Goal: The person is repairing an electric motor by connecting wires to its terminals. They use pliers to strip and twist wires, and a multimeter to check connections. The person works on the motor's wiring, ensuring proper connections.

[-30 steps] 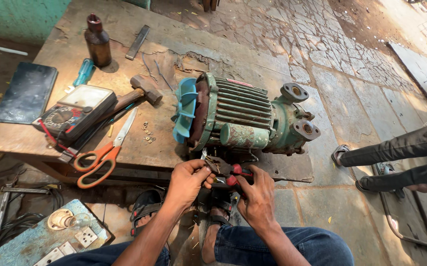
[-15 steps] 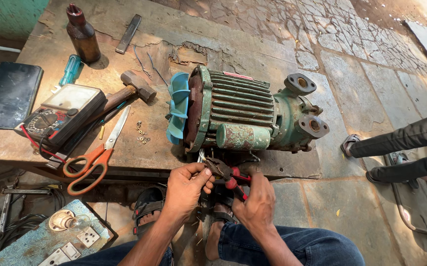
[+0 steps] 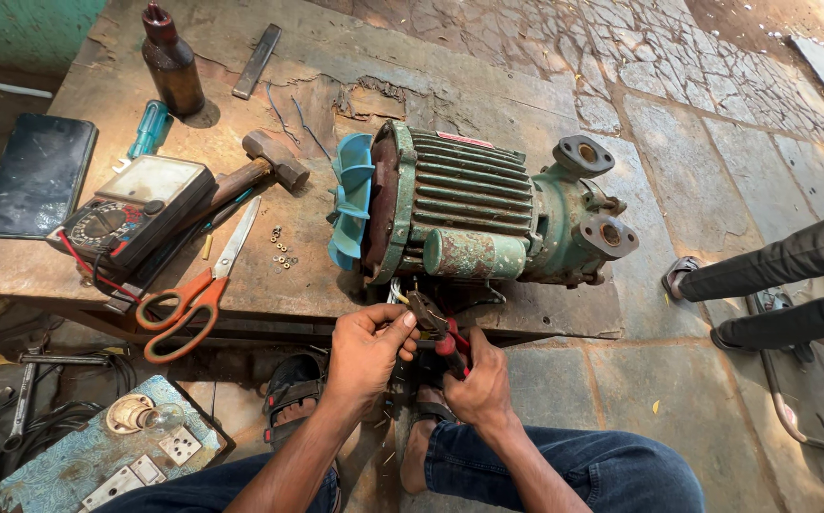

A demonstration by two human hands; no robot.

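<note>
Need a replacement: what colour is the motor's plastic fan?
Light blue plastic fan, on the green ribbed motor; head view.

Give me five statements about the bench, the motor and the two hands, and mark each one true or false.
1. The right hand holds red-handled pliers. True.
2. The scissors have blue handles. False: their handles are orange.
3. The motor lies on its side with its blue fan toward the hammer. True.
4. The left hand rests on the meter. False: it pinches wires just below the motor, next to the pliers.
5. The dark bottle lies tipped over beside the scissors. False: it stands upright at the far end of the bench.
</note>
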